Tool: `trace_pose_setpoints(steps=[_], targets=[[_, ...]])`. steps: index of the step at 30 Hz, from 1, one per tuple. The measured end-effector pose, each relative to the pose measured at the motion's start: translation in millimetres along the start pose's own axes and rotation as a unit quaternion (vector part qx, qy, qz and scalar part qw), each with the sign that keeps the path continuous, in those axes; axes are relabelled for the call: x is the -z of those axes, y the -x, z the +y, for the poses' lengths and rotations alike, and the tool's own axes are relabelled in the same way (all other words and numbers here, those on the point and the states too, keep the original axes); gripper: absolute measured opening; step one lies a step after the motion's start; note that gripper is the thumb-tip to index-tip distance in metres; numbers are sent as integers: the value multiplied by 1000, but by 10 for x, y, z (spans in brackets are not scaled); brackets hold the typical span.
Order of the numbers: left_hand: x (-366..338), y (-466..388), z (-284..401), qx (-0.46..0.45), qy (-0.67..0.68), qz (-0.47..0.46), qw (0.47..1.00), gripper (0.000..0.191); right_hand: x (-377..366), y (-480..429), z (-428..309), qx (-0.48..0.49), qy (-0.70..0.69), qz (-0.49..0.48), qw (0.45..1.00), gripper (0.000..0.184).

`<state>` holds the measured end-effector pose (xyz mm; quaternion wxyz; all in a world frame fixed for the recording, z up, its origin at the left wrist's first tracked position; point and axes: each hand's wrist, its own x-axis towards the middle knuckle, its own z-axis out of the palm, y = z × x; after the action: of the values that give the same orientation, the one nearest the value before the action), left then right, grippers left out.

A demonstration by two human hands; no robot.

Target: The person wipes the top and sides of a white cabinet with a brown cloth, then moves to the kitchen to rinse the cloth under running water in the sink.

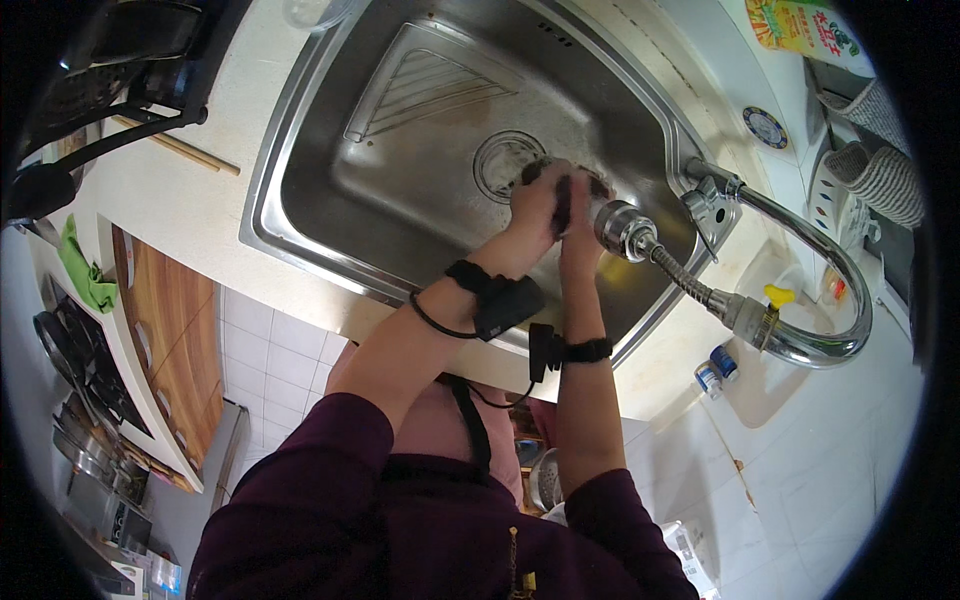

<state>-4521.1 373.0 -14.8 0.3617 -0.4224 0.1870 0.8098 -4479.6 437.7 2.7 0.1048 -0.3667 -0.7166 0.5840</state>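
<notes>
Both bare hands are pressed together inside the stainless steel sink (315, 180), right of the drain strainer (495, 166). Dark, wet matter (562, 206), too blurred to name, shows between my left hand (536, 204) and my right hand (585, 201), and dark patches stick out past the fingers. Close beside my right hand is the metal spray head (622, 229) of the tap, on a flexible hose; what seems to be water blurs the gap there. Pale foam or bubbles lie over the drain. The palms and most fingertips are hidden.
A curved chrome tap (832, 255) with a yellow valve handle (780, 295) arches at the right. A triangular wire rack (435, 86) lies in the sink's upper left. Wooden chopsticks (187, 150), a green cloth (84, 270) and small blue-and-white bottles (716, 369) are around the sink.
</notes>
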Motion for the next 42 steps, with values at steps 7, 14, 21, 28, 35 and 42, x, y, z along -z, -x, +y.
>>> trace_pose_setpoints(steps=[7, 14, 21, 28, 35, 42], targets=[[10, 119, -26, -449, -548, 16, 706, 24, 59, -80, 359, -247, -366, -45, 896, 29], [54, 119, 250, -349, -764, -210, 500, 29, 377, -99, 636, -508, -314, -136, 790, 50], [204, 77, 365, -306, -685, -97, 654, 38, 321, -204, 380, -432, -260, -143, 852, 37], [255, -47, 418, -115, -150, -66, 980, 57, 692, -165, 404, -267, -312, -241, 879, 50], [227, -45, 398, -45, 61, -173, 982, 62, 756, 62, 445, -374, -379, -230, 815, 40], [252, 11, 265, 14, -60, -219, 974, 48, 471, -6, 222, -275, -277, -140, 910, 46]])
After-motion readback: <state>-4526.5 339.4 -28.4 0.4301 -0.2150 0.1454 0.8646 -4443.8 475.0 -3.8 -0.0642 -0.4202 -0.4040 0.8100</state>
